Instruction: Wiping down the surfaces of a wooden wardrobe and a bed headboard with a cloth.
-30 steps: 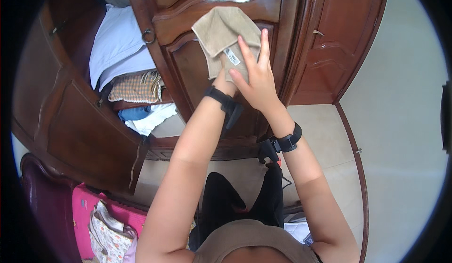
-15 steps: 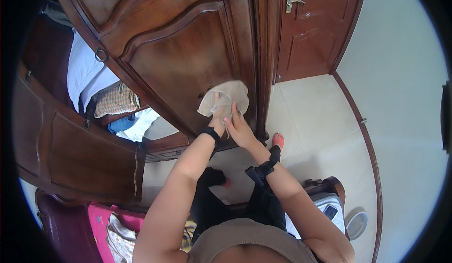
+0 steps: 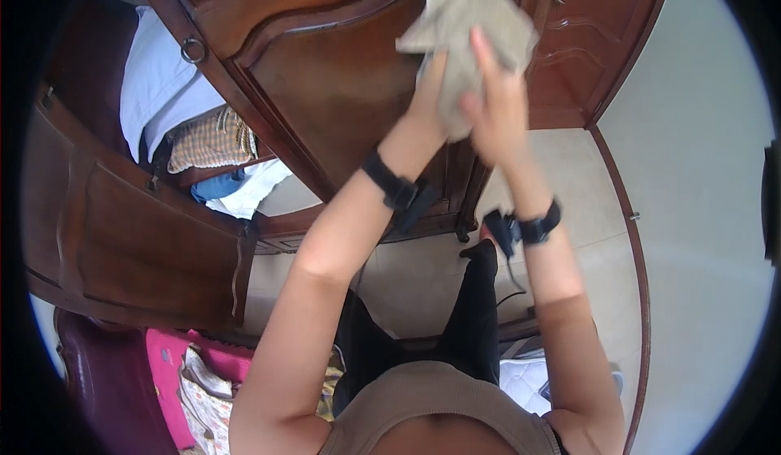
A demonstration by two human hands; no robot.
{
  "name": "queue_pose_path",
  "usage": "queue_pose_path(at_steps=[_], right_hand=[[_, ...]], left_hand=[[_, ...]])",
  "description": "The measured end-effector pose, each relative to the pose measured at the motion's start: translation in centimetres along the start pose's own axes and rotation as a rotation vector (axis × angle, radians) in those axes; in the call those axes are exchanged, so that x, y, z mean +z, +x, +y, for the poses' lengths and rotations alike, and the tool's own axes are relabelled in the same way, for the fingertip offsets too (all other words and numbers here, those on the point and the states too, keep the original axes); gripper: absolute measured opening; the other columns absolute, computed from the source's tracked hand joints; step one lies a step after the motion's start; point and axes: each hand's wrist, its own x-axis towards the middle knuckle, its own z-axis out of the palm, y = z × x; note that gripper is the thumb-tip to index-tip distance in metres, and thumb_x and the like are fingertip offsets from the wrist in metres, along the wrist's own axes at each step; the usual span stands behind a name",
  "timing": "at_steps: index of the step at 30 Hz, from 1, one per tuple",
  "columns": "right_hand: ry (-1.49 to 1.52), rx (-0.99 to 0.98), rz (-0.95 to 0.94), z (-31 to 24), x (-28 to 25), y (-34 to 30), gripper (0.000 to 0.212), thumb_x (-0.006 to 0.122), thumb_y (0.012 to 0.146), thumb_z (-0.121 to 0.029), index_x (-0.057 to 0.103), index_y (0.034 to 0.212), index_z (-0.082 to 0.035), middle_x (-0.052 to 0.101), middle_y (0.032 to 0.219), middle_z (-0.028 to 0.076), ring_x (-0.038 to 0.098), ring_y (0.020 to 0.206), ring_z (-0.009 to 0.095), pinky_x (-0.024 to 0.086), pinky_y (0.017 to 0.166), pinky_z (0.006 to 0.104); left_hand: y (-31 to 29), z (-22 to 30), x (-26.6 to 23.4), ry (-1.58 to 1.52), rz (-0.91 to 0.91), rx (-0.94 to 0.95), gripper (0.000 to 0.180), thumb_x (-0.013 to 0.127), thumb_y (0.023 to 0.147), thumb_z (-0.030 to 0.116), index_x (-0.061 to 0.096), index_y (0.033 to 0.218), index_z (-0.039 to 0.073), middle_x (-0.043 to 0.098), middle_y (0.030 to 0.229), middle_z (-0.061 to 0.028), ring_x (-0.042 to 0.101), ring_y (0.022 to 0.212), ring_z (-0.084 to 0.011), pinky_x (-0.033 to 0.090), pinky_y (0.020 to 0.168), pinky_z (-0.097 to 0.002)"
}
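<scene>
A soft beige cloth item (image 3: 458, 97), bunched and blurred by motion, is held up in front of the wooden wardrobe door (image 3: 342, 80). My left hand (image 3: 429, 101) grips it from the left side, its fingers largely hidden by the fabric. My right hand (image 3: 502, 109) holds its right side, index finger pointing up along the cloth and thumb pressed toward it. A loose flap hangs out on the upper left. Whether it is a garment or a cap I cannot make out. Both wrists wear black straps.
At the left the wardrobe stands open, with a white cloth (image 3: 159, 80), a checked cloth (image 3: 213, 142) and blue fabric (image 3: 218, 186) inside. Its lower door (image 3: 154, 243) swings out. A pink item (image 3: 167, 374) lies at the lower left. A reddish door (image 3: 598, 40) is beyond.
Both hands have lifted the beige cloth up and to the right, reaching farther out. My right foot has shifted slightly, and the view has tilted.
</scene>
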Motion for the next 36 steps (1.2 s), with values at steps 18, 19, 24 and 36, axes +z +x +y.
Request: queue_pose_path(at_steps=[18,19,24,36], right_hand=[[-0.389,0.264,-0.541,4.2,11.8,-23.7,0.059,0.052,0.088,-0.041,0.048,0.139,-0.011,0.013,0.156,0.028,0.028,0.128,0.053,0.016,0.109,0.0639],[-0.334,0.28,-0.589,4.2,12.2,-25.7,0.061,0.051,0.089,-0.04,0.044,0.142,-0.011,0.01,0.157,0.028,0.024,0.132,0.055,0.015,0.111,0.0622],[-0.153,0.306,-0.633,3.2,11.8,-26.1,0.062,0.051,0.089,-0.036,0.04,0.144,-0.009,0.008,0.157,0.028,0.018,0.137,0.054,0.017,0.114,0.0561],[0.022,-0.477,-0.067,-8.3,13.2,6.8,0.035,0.067,0.079,-0.034,0.068,0.109,-0.016,0.034,0.153,0.013,0.044,0.129,0.034,0.036,0.11,0.0427]], left_hand=[[-16.0,-9.5,-16.7,2.533,-0.083,-0.025,0.061,0.048,0.089,0.036,0.042,0.143,0.01,0.042,0.147,-0.011,0.031,0.138,-0.0304,0.004,0.117,-0.0575],[-17.4,-10.9,-17.5,2.554,-0.085,-0.11,0.063,0.046,0.09,0.04,0.039,0.145,0.01,0.04,0.148,-0.0114,0.028,0.14,-0.031,0.002,0.118,-0.0557],[-19.6,-12.7,-18.3,2.303,0.049,-0.281,0.067,0.043,0.093,0.039,0.028,0.151,0.008,0.034,0.153,-0.0103,0.022,0.144,-0.0298,0.0,0.118,-0.0561],[-7.2,15.0,-11.8,2.091,0.607,0.803,0.045,0.055,0.09,0.029,0.055,0.129,0.008,0.057,0.131,-0.0163,0.051,0.123,-0.034,0.035,0.105,-0.0485]])
